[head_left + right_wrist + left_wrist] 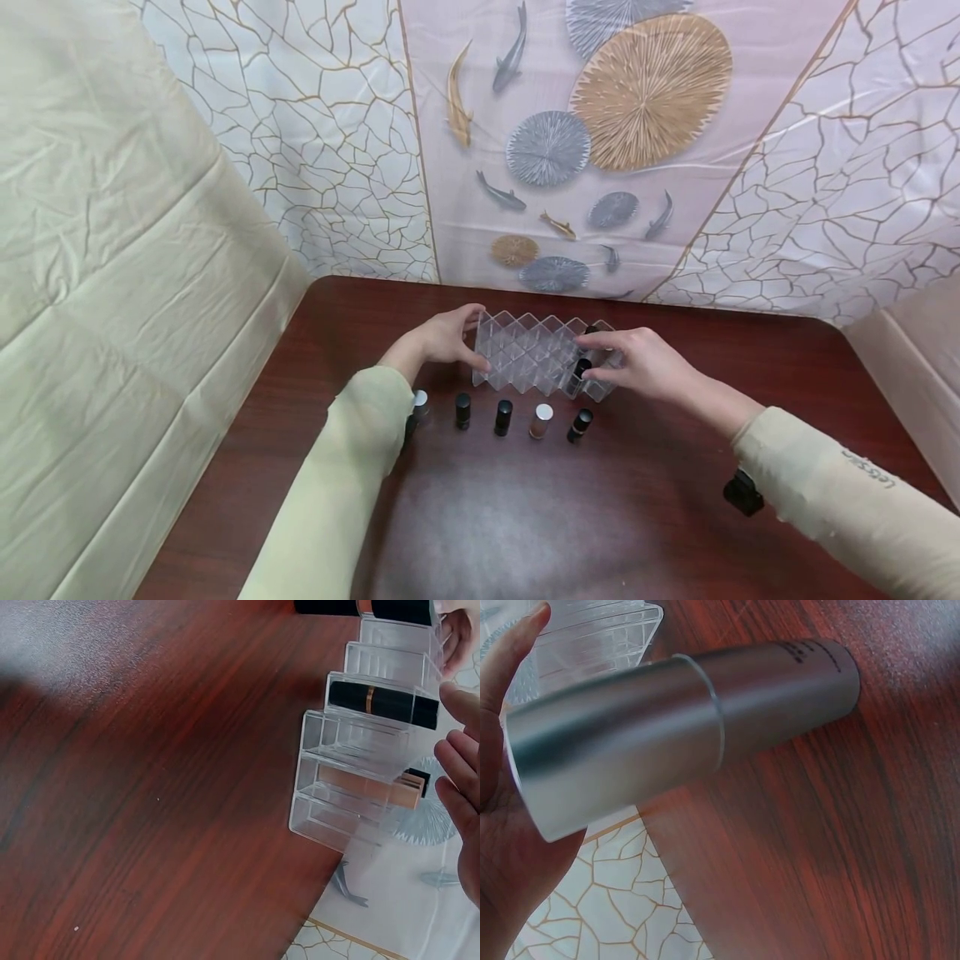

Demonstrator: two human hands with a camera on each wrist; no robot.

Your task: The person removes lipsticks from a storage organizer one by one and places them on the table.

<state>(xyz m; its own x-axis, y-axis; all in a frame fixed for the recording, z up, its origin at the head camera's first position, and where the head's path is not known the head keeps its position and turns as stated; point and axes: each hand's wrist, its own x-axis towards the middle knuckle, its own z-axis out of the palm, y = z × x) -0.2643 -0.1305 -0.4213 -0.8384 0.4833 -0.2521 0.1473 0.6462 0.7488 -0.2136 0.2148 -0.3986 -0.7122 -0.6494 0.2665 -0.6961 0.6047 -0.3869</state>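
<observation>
A clear lipstick organizer (pixel 525 354) with diamond-shaped compartments stands toward the back of the table. My left hand (pixel 450 336) grips its left end, thumb at the front and fingers at the back. At the right end, a black lipstick tube (pixel 371 701) with a gold band stands in a front compartment. My right hand (pixel 641 362) is right beside that tube's top, its thumb tip close to the cap and its fingers loosely extended. A peach tube (pixel 367 784) with a black end sits in another compartment, behind the black one.
Several tubes stand in a row before the organizer: a silver-capped tube (pixel 421 402) by my left wrist, black tubes (pixel 462 410), and another silver-capped tube (pixel 541 421). A silver tube (pixel 682 727) looms large in the left wrist view. A patterned cloth (pixel 555 150) hangs behind the table.
</observation>
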